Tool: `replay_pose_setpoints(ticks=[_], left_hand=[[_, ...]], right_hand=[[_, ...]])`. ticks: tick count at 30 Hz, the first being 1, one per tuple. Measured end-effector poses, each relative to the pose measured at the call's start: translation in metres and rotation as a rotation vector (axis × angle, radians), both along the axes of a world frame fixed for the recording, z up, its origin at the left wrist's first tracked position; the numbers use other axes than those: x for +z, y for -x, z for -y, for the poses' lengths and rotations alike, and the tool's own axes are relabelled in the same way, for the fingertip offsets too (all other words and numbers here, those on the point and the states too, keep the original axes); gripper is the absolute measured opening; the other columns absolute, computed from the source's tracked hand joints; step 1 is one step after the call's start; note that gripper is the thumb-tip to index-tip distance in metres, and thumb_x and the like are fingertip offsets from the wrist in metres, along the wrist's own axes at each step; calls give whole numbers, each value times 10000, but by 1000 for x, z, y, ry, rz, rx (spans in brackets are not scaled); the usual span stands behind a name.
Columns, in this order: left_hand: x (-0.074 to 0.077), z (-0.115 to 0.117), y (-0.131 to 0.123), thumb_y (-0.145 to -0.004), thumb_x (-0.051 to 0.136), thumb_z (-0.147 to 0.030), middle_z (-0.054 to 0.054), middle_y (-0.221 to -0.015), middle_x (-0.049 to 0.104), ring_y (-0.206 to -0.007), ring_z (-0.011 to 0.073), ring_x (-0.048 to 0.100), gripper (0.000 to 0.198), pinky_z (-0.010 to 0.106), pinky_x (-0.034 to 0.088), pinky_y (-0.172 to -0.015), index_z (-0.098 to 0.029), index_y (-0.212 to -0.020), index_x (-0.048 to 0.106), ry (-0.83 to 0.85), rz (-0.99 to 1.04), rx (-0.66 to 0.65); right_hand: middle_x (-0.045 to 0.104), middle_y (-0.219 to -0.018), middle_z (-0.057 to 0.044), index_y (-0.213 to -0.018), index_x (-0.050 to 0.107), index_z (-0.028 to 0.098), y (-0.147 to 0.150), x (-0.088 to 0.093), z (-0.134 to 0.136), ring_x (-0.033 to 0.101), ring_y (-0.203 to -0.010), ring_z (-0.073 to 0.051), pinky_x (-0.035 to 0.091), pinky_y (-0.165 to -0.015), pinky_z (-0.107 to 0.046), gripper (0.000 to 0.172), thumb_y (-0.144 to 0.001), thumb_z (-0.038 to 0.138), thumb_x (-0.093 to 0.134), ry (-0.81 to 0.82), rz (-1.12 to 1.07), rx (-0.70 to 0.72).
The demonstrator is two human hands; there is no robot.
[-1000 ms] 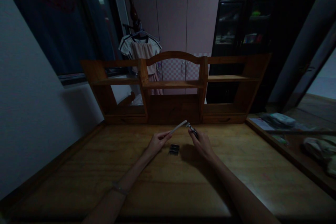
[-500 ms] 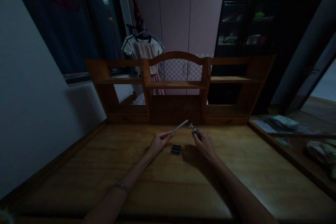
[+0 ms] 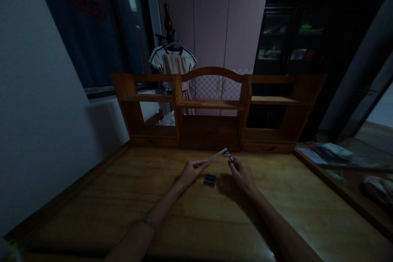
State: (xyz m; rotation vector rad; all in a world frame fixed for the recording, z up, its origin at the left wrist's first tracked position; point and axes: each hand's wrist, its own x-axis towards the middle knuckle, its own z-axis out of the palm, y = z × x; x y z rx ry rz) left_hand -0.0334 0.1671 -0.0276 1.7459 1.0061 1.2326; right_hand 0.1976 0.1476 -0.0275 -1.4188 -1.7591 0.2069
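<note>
Far left, dark curtain [image 3: 89,37]; then a band [image 3: 149,220] on the left wrist. Left hand [image 3: 193,170] had fingers clamped on the near end of a pale stick [image 3: 217,155], which slanted up and right above the surface [image 3: 172,221]. Dark pack [image 3: 209,180], striped in rows, lay flat on the surface between the hands, untouched. Razor [image 3: 232,161], silver head and dark handle, sat with its head right at the stick's far tip; contact or small gap, couldn't tell. Right hand [image 3: 245,175] had fingers clamped on the razor's handle. Wooden shelf [image 3: 211,104] stood behind; dark cabinet [image 3: 334,28] farther back, right.
</note>
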Motion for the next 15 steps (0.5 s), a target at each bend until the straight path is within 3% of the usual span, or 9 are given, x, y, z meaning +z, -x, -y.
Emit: replay_pose_setpoints(ticks=[5,10,15], left_hand=[[1,3,-1,-761,614,-437,89,-993,682,-929,250,631,397,322,478,-824,-134,-1006,691,19,0,3],[-3,0,1,-742,620,-462,92,-959,691,-902,260,637,409,344,489,-805,-133,-969,705,46,-43,29],[-1,-4,4,-766,595,-467,96,-989,684,-942,253,623,436,325,483,-813,-122,-1016,687,19,44,82]], right_hand=[[546,-608,-14,-775,585,159,0,0,-1,498,-562,-150,257,-519,-235,310,-883,394,416,18,-45,-4],[524,-620,-14,-777,598,139,0,7,6,460,-570,-139,264,-515,-229,368,-887,437,411,5,-145,90],[515,-624,-24,-764,591,134,-2,8,7,444,-570,-143,264,-521,-240,365,-877,439,424,-10,-159,63]])
